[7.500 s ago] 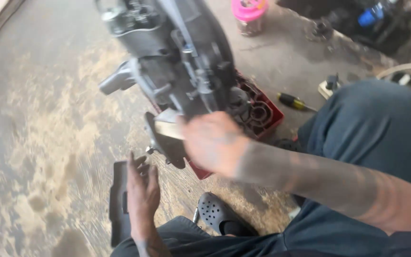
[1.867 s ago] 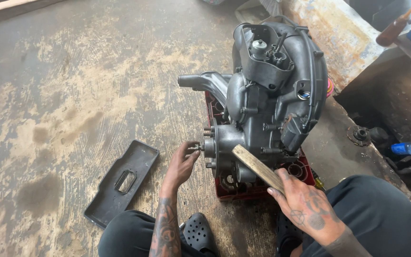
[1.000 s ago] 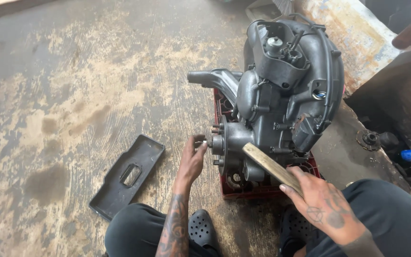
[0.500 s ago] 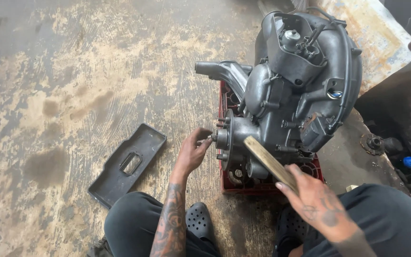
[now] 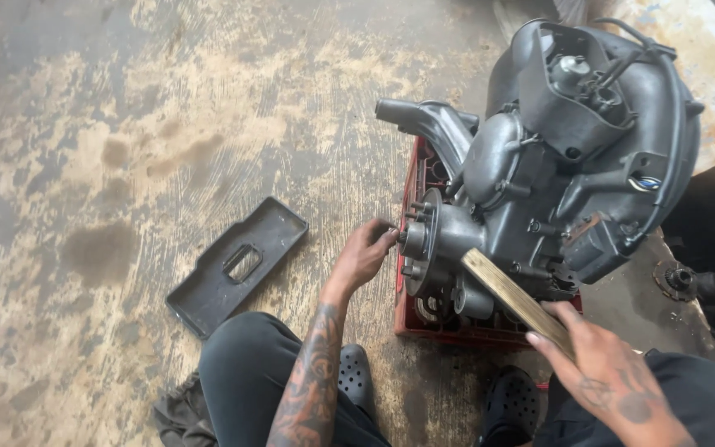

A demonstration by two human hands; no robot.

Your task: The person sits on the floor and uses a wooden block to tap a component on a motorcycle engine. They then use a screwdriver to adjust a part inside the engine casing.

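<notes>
Engine: a large, dark grey engine block sits tilted on a red plastic crate. It fills the upper right of your view, and every place below is given relative to it.
Crate: directly under the engine, resting on the floor, with its red edge showing below and to the left of the block.
Hub: a round flanged hub with short studs sticks out of the engine's lower left side, facing you.
Left hand: your left hand reaches to the hub from the left, fingers curled, fingertips touching a small part at the hub's edge. The part is too small to identify.
Right hand: your right hand is below and in front of the engine, closed around the near end of a flat wooden stick.
Stick: it runs up and to the left from your right hand, and its far end lies against the engine's lower front, just right of the hub.
Tray: a black rectangular plastic cover with a slot in its middle lies flat on the floor, well to the left of the engine.
Floor: stained, worn concrete spreads left of the engine.
Legs: your knees in dark trousers and black perforated clogs are in front of the crate.
</notes>
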